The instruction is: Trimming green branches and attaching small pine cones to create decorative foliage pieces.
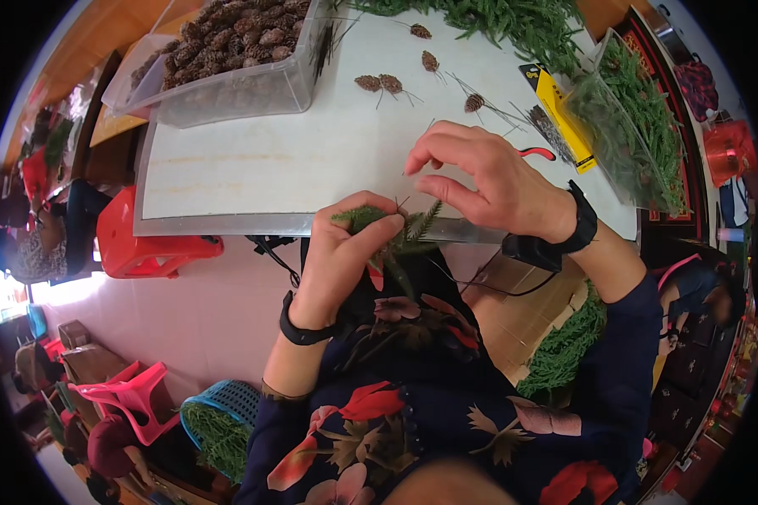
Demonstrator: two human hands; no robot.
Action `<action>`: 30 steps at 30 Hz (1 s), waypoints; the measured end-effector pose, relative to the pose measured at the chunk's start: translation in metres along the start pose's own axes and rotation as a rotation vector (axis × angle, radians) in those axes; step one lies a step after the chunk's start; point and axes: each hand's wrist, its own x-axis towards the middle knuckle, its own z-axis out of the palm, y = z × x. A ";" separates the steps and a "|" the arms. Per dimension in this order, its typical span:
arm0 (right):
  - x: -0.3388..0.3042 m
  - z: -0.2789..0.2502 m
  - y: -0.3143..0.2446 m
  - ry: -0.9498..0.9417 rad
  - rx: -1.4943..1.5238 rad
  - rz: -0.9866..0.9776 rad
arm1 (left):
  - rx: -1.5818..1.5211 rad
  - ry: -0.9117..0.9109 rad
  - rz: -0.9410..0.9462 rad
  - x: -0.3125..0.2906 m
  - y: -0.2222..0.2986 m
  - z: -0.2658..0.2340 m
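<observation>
Between the thumb and fingers of my left hand point(343, 244) is a green artificial pine sprig point(417, 229), held over the table's near edge. Thin stem or wire ends stick up beside that thumb. Just above and to the right, my right hand point(497, 181) hovers with thumb and forefinger curved and a gap between them; nothing I can make out is in it. Farther back on the white table point(253, 172) lie several small pinecones on wires point(389, 83). Red-handled pliers point(537, 153) show partly behind my right hand.
A clear plastic bin of pinecones point(227, 50) stands at the back left. At the right are a yellow package point(560, 118) and a clear container of greenery point(640, 126). A red stool point(143, 240), a blue basket point(236, 400) and a cardboard box point(514, 311) are below.
</observation>
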 end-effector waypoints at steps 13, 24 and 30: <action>-0.024 0.023 -0.006 0.171 -0.072 -0.177 | -0.123 -0.007 0.012 0.000 -0.002 0.005; -0.054 0.014 0.001 0.415 0.158 0.134 | -0.200 0.004 -0.064 -0.002 -0.008 0.008; -0.105 -0.030 0.072 0.119 -0.487 0.361 | -0.173 0.043 -0.001 0.000 -0.014 0.006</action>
